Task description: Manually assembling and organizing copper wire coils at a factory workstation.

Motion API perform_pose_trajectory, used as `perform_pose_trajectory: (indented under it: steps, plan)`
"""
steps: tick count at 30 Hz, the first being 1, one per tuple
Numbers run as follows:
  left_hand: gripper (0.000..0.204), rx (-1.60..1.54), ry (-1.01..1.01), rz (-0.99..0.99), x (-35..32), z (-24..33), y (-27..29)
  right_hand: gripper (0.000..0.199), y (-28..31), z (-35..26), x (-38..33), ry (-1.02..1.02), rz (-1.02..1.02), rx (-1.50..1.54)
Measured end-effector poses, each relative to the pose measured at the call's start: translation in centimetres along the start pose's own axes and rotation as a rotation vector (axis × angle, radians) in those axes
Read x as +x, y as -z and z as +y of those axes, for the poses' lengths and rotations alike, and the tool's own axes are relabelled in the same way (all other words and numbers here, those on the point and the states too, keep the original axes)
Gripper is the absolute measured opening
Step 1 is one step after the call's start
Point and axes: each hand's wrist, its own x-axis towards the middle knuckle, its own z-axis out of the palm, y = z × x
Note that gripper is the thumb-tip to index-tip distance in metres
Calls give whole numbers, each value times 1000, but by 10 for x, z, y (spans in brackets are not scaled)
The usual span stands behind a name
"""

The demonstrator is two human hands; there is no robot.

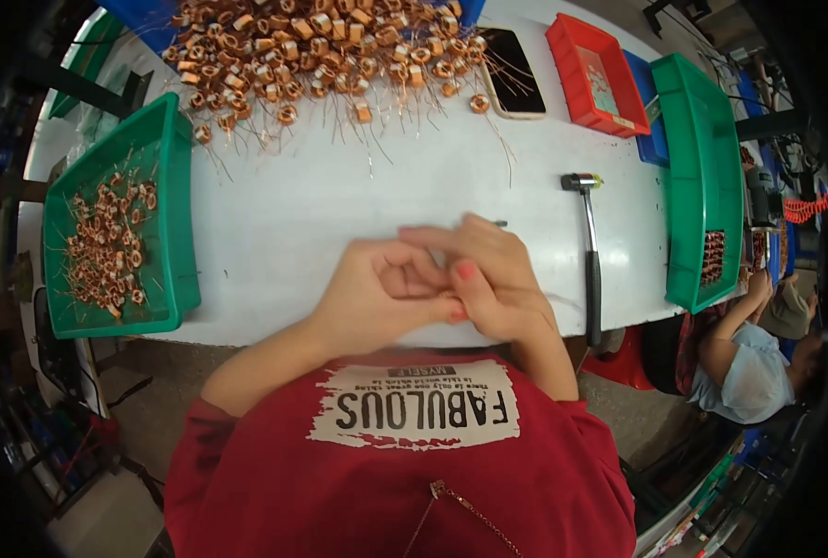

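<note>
A small coil (447, 294) sits pinched where the two hands meet, above the near edge of the worktop (340, 195); only a sliver of it shows between the fingertips, so its shape cannot be made out. The left hand (381, 296) and right hand (493, 274) are pressed together there, knuckles touching. The worktop is white. Along its far edge lies a wide heap of copper coils (312, 46) with loose wire ends trailing toward the middle. At the left edge stands a green tray (177, 186) holding more coils (107, 242). Near the far right corner a phone (512, 73) lies flat just beside the heap, with a red bin (595, 74) next to it, a blue bin (651, 130) behind that, and a long green tray (702, 177) running down the right edge. A hammer (589, 251) lies right of the hands, head toward the far edge and handle reaching past the near edge. Beyond the right edge another person (749, 363) in a light shirt sits bent over, amid a cluttered workshop floor. Each grip is closed tight: the left fingers curl inward over the thumb, the right fingers fold across them, and both appear to clamp the same small coil.
</note>
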Motion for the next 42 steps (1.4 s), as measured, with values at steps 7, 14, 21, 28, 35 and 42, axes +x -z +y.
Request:
perform_pose_trajectory:
  steps: [7,14,21,28,35,42]
  plan:
    - [18,-188,117,-85,-14,-14,-10,34,-6,-16,-27,-27,133,190]
    - [20,-216,116,-11,-19,-15,-4,13,18,-18,-46,-127,360,214]
    - [20,-510,-276,56,-26,-18,66,15,144,-7,-72,-123,1027,-135]
    - [37,-166,-29,-87,-1,6,31,12,47,82,80,-187,355,-1187]
    - [15,548,-227,-80,3,-2,4,15,40,138,97,-331,434,-1384]
    - [22,632,-320,40,10,-2,12,18,18,127,96,-409,407,-1302]
